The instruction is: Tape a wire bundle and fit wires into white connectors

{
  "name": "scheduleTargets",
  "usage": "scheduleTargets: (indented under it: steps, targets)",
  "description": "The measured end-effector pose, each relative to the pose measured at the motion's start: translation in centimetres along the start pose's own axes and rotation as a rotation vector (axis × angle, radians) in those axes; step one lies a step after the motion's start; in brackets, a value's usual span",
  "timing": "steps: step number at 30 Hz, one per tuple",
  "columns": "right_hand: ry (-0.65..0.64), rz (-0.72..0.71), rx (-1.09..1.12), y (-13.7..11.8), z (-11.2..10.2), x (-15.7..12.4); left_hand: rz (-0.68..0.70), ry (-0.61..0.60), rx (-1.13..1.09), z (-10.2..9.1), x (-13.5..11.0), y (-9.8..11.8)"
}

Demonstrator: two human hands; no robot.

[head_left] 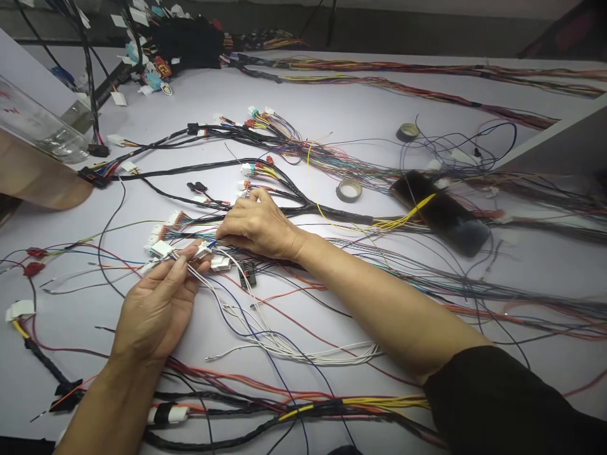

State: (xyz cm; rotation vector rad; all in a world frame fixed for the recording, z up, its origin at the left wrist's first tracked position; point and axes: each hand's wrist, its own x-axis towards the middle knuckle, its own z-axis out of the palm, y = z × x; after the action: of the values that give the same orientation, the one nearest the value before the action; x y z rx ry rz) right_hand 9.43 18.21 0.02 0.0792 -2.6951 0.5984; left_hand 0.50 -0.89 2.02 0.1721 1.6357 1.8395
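Note:
My left hand (pixel 164 300) is closed on a white plastic connector (pixel 162 249), with white wires (pixel 208 285) trailing from it to the right. A second small white connector (pixel 203 250) sits by its fingertips. Just to the right, my right hand (pixel 258 226) is pinched at the end of a blue wire (pixel 213 242), close to that second connector; its fingertips are partly hidden. Another white connector (pixel 220 263) and a black connector (pixel 247 275) lie below my right hand. Behind my left hand is a row of white connectors (pixel 159 235) with many thin wires.
Black-taped wire harnesses (pixel 180 169) stretch across the white table. A roll of tape (pixel 349 190), another roll (pixel 408 131) and a dark phone (pixel 441 212) lie on the right among loose wires. A clear container (pixel 52 136) stands at the left. More bundled wires (pixel 379 66) run along the back.

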Motion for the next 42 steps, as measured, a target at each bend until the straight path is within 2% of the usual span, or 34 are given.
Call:
scheduleTargets:
  steps: [10,15,23,29,42]
  targets:
    - [-0.013,0.003,-0.004,-0.3,-0.3,0.0,-0.015,0.041,-0.015,0.1,0.1,0.1]
    - [0.000,-0.025,-0.023,-0.4,-0.3,0.2,-0.007,0.009,-0.034,0.2,0.1,0.0]
    - [-0.060,-0.049,-0.001,-1.1,-1.0,0.5,0.041,-0.001,0.002,0.6,0.1,-0.2]
    - [-0.132,-0.024,0.086,-0.9,-1.7,0.5,-0.006,-0.001,-0.016,0.5,0.2,0.1]
    - [-0.155,-0.014,0.118,-0.9,-2.0,0.6,-0.088,-0.029,0.037,0.2,0.2,0.6]
